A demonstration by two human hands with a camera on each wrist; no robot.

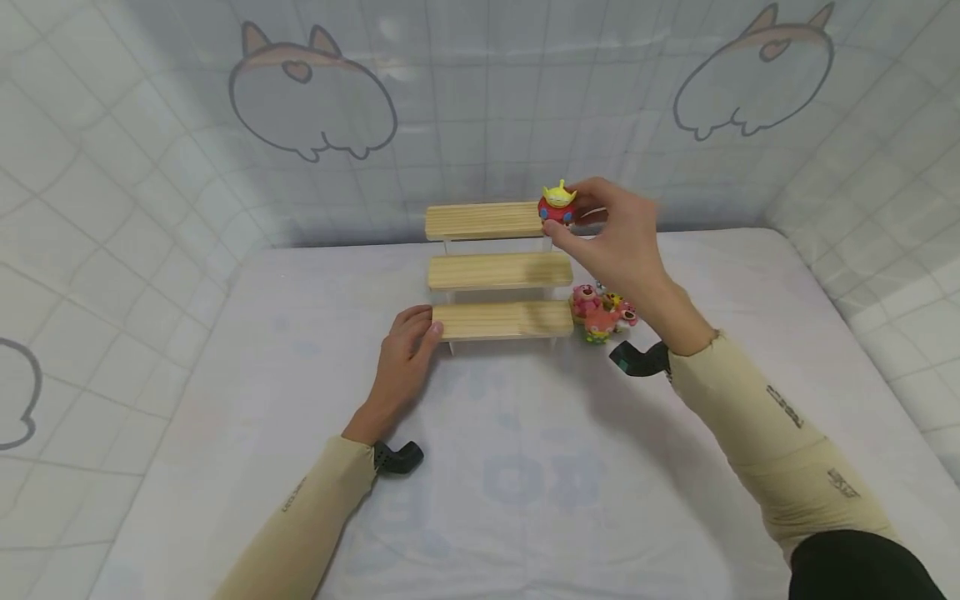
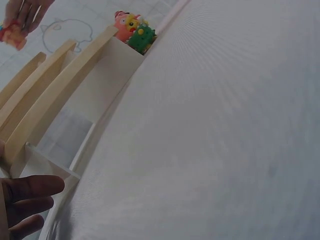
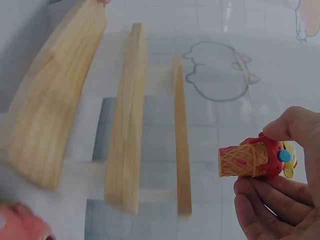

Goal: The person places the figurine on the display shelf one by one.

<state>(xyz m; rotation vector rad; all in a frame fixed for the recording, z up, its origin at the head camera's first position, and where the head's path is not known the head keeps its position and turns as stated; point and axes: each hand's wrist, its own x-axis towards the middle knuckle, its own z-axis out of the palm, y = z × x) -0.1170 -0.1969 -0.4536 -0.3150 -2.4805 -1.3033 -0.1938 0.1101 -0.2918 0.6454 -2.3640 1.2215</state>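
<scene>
My right hand [image 1: 618, 237] pinches a small toy figurine [image 3: 257, 157] between thumb and fingers. The figurine has a yellow head, a red body with blue spots and a waffle-cone base. In the head view it overlaps the right end of the top plank [image 1: 480, 222] of a three-step wooden stand. At the stand's lower left, my left hand [image 1: 403, 354] rests against the end of the bottom plank [image 1: 502, 321]. Its thumb lies at the plank's edge, and the other fingers [image 2: 35, 187] extend fairly straight beside the white support.
Several colourful figurines [image 1: 600, 317] cluster against the right side of the lower steps. The middle plank [image 1: 498, 272] bears no figurine. Behind the stand rises a pale tiled-pattern curtain [image 1: 510, 100] with animal outlines. A white cloth [image 1: 480, 500] covers the table.
</scene>
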